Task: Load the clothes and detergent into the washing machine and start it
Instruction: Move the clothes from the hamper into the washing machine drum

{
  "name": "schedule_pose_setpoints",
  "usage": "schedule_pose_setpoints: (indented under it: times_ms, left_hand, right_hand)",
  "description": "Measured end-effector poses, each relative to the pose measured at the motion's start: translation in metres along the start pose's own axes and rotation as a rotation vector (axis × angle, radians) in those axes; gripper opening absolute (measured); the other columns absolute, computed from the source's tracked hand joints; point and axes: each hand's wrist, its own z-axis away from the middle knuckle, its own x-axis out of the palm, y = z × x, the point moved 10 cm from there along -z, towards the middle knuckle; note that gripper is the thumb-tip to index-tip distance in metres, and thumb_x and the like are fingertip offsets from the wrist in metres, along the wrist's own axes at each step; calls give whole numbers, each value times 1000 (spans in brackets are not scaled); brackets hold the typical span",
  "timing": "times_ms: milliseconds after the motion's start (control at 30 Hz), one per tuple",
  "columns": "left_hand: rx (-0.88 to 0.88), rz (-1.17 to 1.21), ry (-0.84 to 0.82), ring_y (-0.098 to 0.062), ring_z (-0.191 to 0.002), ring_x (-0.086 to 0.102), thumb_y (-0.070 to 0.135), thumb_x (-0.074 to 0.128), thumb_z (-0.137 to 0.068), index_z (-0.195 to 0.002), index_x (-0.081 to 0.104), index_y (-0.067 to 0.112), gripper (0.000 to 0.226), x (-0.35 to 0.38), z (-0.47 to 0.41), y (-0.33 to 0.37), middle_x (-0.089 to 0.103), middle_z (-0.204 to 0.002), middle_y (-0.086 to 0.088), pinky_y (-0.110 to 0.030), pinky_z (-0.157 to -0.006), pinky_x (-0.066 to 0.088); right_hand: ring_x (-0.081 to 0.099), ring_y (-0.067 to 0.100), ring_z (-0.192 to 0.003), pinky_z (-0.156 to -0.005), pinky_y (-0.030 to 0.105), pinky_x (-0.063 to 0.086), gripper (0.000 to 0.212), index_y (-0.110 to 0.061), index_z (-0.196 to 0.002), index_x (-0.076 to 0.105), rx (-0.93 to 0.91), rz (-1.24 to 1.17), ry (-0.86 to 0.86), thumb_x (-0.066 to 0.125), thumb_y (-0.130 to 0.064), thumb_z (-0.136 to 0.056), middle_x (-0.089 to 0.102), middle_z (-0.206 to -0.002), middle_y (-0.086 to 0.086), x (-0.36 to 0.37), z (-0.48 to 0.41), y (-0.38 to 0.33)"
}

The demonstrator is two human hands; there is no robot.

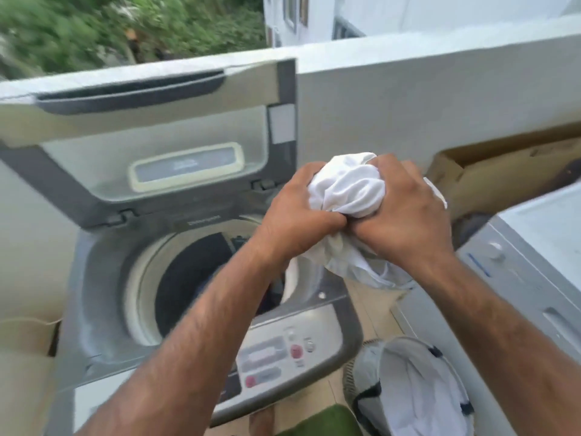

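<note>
While washing machine [94, 262] stands lid-up at frame left, drum [185, 278] open below centre, left hand [292, 215] and right hand [405, 215] clench bunched white garment [349, 187] at centre right; best swing left over drum, release low.

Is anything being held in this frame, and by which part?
A white garment, held by the left hand and the right hand; their grip is on its bunched upper part, the rest hanging below.
</note>
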Motion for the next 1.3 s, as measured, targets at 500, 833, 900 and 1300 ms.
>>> schedule_pose_setpoints:
  times_ms: [500,833,900,1300]
  left_hand:
    - [-218,73,289,-8,-103,70,11,68,-62,-123,62,39,67,-207,66,-113,73,-109,15,-36,-88,61]
    - [-272,94,253,-3,-103,71,12,73,-62,-128,62,34,70,-227,66,-161,73,-117,12,-23,-78,55]
    - [-281,94,238,-4,-104,71,8,74,-65,-129,62,34,69,-225,62,-171,73,-117,12,-23,-78,55]
    - [-630,-134,80,-21,-131,47,14,71,-87,-166,14,30,98,-206,53,-288,36,-163,-11,-36,-99,44]
  right_hand:
    - [59,29,-106,-71,38,44,61,-34,-123,50,-253,-27,-306,77,-48,-70,52,-113,-2,174,8,-187]
    - [52,28,-116,-71,38,38,63,-34,-131,44,-250,72,-421,73,-42,-76,48,-120,0,234,19,-198]
    - [50,27,-116,-72,39,38,63,-34,-132,44,-237,96,-431,73,-42,-77,48,-121,0,241,19,-193]
    - [24,33,-152,-108,55,48,100,-38,-162,16,-145,246,-816,77,-38,-83,16,-170,4,352,53,-117]
